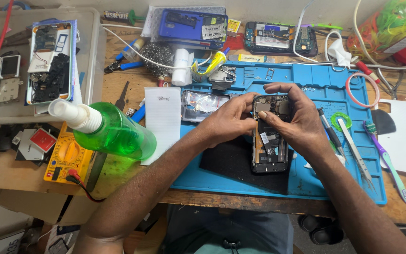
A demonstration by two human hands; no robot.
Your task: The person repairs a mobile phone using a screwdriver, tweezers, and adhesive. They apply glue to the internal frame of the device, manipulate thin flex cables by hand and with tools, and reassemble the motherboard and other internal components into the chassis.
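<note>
Phone (269, 141), back off, upright on blue mat (306, 183) near desk (259, 203) edge; left hand (226, 120) and right hand (292, 120) fingers pinching its top. Tray (92, 56) left holds opened phones.

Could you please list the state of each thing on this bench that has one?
Phone: back off, insides bare, held by both hands.
Left hand: gripping the phone's top left edge.
Right hand: fingers pressing on the phone's top.
Green spray bottle: lying tilted, capped.
Blue phone: opened.
Tweezers: lying unused on the blue mat.
</note>
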